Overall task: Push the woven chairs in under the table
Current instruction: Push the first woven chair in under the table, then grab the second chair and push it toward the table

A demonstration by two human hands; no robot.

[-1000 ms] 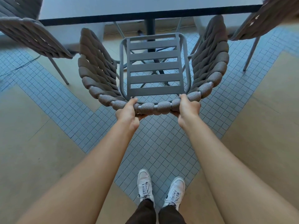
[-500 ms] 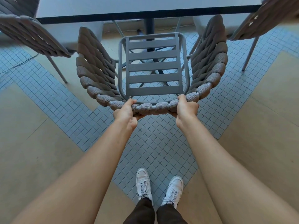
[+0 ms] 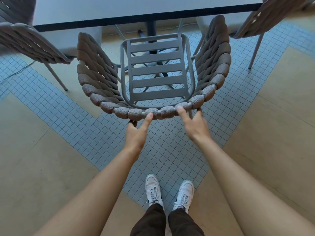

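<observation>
A woven chair point(image 3: 95, 79) with a grey slatted seat stands right in front of me, its seat front close to the dark edge of the table point(image 3: 119, 9). My left hand point(image 3: 137, 132) and my right hand point(image 3: 194, 123) hover just behind the chair's curved top rail. Both are open with fingers spread. One fingertip of each hand still touches the rail. Neither hand grips anything.
Two more woven chairs flank this one: one at the far left point(image 3: 29, 43) and one at the far right point(image 3: 265, 19), both angled beside the table. The table's centre post point(image 3: 150, 31) stands beyond the seat. My white shoes point(image 3: 169, 191) are on the tiled floor.
Both hands have let go of the chair's top rail and opened, drawing back slightly. The chair itself has stayed where it was.
</observation>
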